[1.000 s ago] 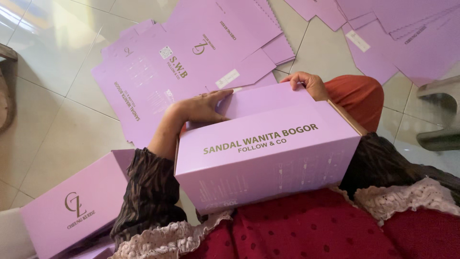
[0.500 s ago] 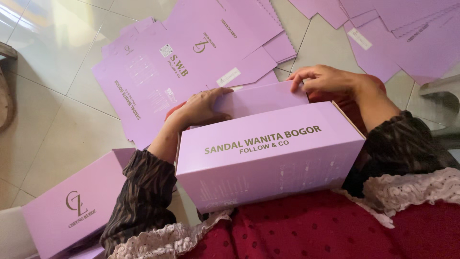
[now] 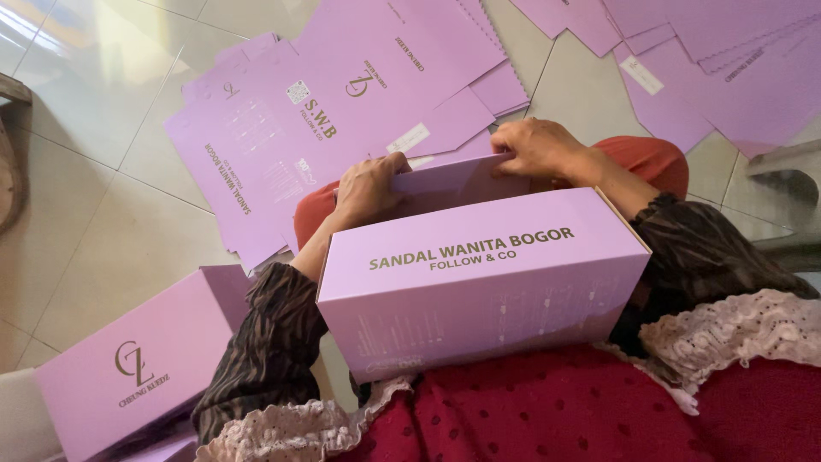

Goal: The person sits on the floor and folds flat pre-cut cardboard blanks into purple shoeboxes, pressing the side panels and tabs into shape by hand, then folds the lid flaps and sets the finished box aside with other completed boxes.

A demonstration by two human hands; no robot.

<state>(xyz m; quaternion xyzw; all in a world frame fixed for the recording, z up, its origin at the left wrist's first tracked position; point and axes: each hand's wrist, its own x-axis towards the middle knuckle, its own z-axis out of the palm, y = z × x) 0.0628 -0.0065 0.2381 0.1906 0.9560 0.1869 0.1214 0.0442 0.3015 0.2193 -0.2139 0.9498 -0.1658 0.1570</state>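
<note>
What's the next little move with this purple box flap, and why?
Probably press the flap down and tuck it into the box. Both the left hand and right hand grip its far edge, and it seems raised rather than seated, so that side looks unclosed.

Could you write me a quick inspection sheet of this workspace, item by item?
Surface: pale tiled floor.
Job's things: lilac cardboard box on the person's lap, its far flap being folded.
Clutter: flat unfolded lilac box sheets spread on the floor; a finished lilac box at lower left.
Hands: left hand and right hand both grip the flap.
Cables: nothing seen.
Surroundings: grey furniture edge at right.
</note>
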